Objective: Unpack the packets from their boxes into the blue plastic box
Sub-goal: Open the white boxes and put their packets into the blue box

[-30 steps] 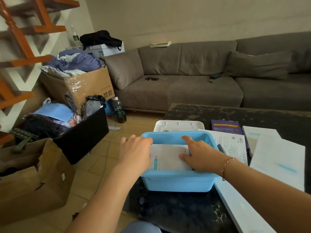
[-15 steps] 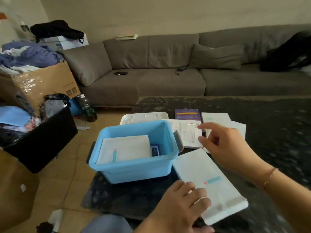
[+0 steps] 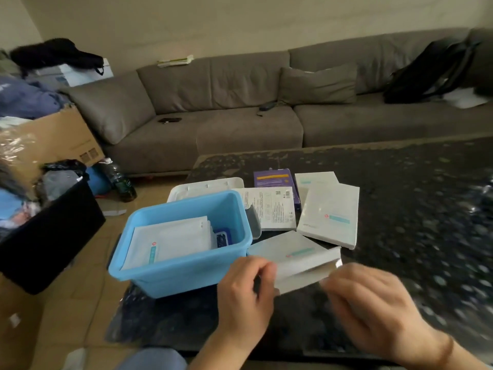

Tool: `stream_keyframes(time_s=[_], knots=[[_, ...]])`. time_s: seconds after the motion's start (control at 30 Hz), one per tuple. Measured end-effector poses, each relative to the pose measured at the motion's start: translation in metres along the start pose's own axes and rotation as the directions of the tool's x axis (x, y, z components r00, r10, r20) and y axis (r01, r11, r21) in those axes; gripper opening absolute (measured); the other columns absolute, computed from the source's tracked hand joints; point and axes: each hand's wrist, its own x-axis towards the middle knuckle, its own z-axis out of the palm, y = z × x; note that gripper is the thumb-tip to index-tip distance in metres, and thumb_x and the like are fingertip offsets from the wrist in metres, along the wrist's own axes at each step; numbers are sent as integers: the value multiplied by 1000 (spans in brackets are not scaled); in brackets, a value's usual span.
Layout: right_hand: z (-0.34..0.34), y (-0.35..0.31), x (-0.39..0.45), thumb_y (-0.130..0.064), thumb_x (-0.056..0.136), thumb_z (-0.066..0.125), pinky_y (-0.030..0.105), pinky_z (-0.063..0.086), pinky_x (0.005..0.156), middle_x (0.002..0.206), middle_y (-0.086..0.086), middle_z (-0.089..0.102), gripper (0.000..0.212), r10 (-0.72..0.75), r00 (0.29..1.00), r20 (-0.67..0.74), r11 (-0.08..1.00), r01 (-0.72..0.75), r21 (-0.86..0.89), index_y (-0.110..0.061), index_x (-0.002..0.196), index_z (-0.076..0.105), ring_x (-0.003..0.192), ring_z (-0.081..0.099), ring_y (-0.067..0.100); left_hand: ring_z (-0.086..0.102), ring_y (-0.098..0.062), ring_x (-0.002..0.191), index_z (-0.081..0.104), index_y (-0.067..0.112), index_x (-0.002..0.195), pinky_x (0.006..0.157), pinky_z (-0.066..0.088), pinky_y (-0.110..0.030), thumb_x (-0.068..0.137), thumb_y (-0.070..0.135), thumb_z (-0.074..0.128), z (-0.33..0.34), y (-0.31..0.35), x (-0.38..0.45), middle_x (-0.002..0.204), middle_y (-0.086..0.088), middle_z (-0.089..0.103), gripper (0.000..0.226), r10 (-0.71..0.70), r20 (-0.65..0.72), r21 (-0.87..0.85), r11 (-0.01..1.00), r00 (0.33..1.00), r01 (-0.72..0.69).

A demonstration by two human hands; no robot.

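Note:
The blue plastic box [image 3: 184,273] stands at the dark table's left edge with white packets [image 3: 170,240] lying flat inside it. Just right of it a flat white box [image 3: 296,259] with a teal stripe is lifted slightly off the table. My left hand [image 3: 245,295] grips its near left end. My right hand [image 3: 370,311] pinches its right end, where the flap looks partly open. Another white box [image 3: 329,214] lies behind it, with a further one [image 3: 314,180] beyond and a purple box [image 3: 274,178] beside that.
A white lid [image 3: 205,186] lies behind the blue box and a printed white packet [image 3: 269,208] lies to its right. Left of the table, a black crate [image 3: 53,233] and cardboard boxes [image 3: 50,142] stand on the tiled floor. A grey sofa [image 3: 240,118] runs behind the table.
My hands left the blue box and moved right. Both now hold the near white box, which has been lifted and turned; half a second ago only my left hand touched it.

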Motion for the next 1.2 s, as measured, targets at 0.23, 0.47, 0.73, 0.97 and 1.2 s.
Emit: stream_keyframes(time_s=[0.23,0.47,0.73,0.97,1.2], knots=[[23,-2,-8,-5,76,74,38,53,85,108,8,71,22,17,994,108,994,-5,-112,-4,98,74,98,65,28,66,-9,66,55,29,88,49,54,-32,100,43,48,-4,-2,15,80,14,59,20,-37,-17,-7,999,999,37],[43,-14,7,-17,86,51,42,52,74,97,5,67,22,149,961,234,922,-49,-383,-11,101,67,87,62,31,61,-5,75,56,27,90,54,54,-23,97,33,52,-1,1,17,79,8,63,10,22,-28,51,998,999,-21],[49,-14,1,-6,91,37,41,52,71,84,5,65,31,141,965,222,916,-42,-399,-8,96,68,78,63,30,56,-5,72,55,25,88,58,50,-18,95,29,55,2,-3,17,74,5,63,7,51,-41,104,994,998,-46],[17,-17,-6,-7,93,58,41,51,80,86,7,67,16,-7,998,54,953,23,-303,-5,91,73,81,63,29,60,-2,62,59,19,86,50,50,-24,97,31,53,1,-2,16,73,11,57,18,23,-22,45,999,999,-22],[-12,-24,-11,-10,90,60,45,53,79,79,6,68,20,-143,986,-89,929,102,-356,-13,78,76,71,65,29,58,0,70,63,17,82,56,48,-16,98,34,50,-2,2,16,74,16,55,26,3,20,-3,1000,1000,-3]])
